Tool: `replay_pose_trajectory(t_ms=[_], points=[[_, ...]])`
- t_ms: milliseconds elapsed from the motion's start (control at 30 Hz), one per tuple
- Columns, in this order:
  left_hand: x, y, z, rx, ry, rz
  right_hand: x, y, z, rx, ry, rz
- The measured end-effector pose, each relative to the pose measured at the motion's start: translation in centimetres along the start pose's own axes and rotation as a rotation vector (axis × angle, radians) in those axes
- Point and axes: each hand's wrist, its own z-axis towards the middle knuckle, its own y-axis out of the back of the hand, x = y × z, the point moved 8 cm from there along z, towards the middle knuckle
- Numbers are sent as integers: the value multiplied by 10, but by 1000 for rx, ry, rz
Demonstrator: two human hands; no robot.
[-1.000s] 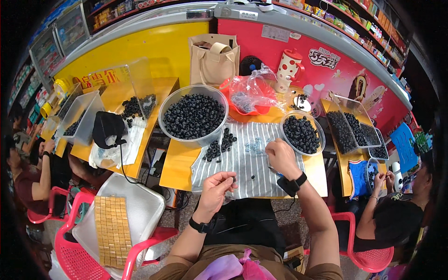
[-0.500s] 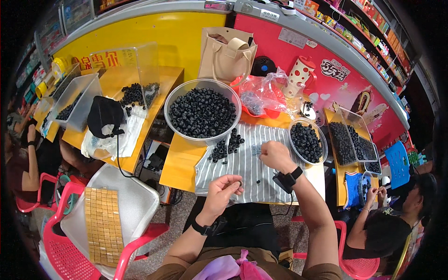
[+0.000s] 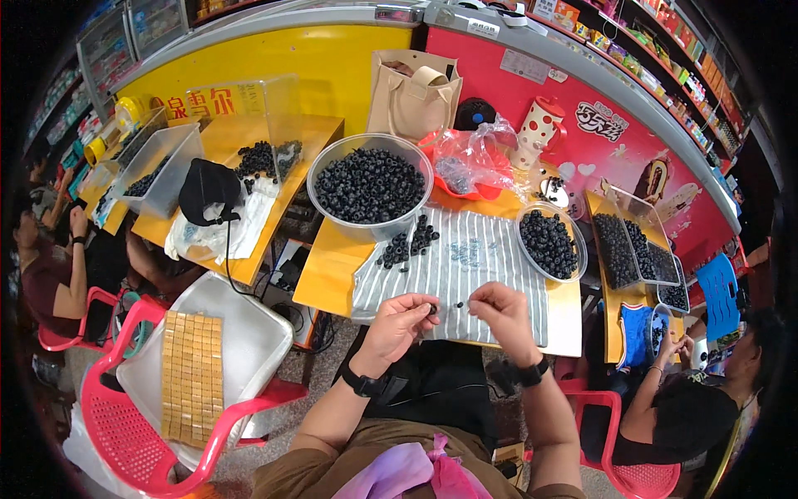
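Our left hand (image 3: 401,320) pinches a small dark bead (image 3: 433,309) above the striped cloth (image 3: 465,266); our right hand (image 3: 499,309) has its fingertips drawn together (on what, we cannot tell). We judge the bead light, hard and slippery: grip its sides.

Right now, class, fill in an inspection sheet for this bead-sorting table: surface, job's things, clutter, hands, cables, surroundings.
Surface: yellow table under a striped cloth.
Job's things: big bowl and small bowl of black beads; loose beads on the cloth.
Clutter: plastic bags, paper bag, spotted mug.
Hands: left hand pinches one bead in its fingers; right hand is pinched shut, contents unclear.
Cables: black cable hangs off the next table.
Surroundings: red chair with tray, seated people either side.
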Motion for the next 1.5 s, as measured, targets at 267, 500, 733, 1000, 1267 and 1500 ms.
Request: replay_pose_trajectory(t_ms=[267, 500, 733, 1000, 1267, 1500], points=[[10, -18, -15, 14, 23, -44, 22, -40, -39, -84, 436, -143], [10, -21, -26, 34, -33, 86, 29, -38, -56, -137, 483, -235], [25, -20, -35, 65, 17, 47, 15, -39, -75, -235, 477, -299], [33, -14, -37, 79, 92, -64, 10, -44, -72, -252, 481, -220], [28, -7, -39, 105, 104, -249, -5, -16, -35, -271, 259, -299], [24, 3, -40, 62, 65, -307, 1, -23, -9, -223, 307, -878]])
